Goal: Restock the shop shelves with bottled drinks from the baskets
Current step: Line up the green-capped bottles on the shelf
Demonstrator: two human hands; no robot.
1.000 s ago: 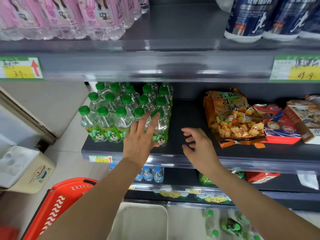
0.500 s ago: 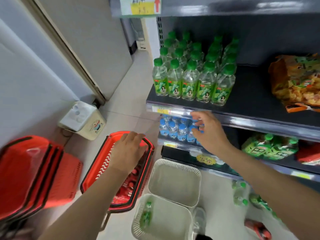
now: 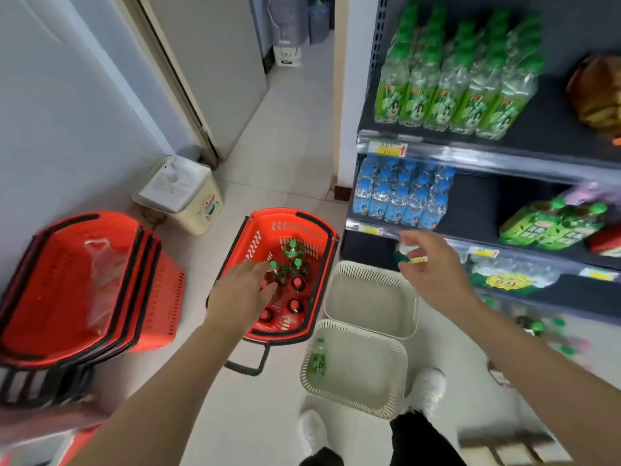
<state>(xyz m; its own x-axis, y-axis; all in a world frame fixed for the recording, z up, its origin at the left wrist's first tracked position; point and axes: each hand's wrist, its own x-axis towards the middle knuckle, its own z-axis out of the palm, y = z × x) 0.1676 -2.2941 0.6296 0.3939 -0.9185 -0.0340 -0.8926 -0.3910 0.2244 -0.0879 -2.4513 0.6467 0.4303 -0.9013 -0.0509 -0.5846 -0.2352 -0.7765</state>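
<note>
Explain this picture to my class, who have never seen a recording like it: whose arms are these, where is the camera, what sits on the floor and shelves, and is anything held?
There is no machine here. A person wears one camera on the head, looking forward and down, so the arms are their own and the grips are bare hands. The left grip reaches into a red basket on the floor, fingers over green-capped bottles and red-capped bottles; it holds nothing. The right grip hovers before the lower shelves, loosely curled and apparently holding nothing. Beside the red basket stand two white baskets: the far basket, and the near basket with one green bottle inside. A basket stack sits at the left. The shelves carry green drinks above blue-capped bottles.
</note>
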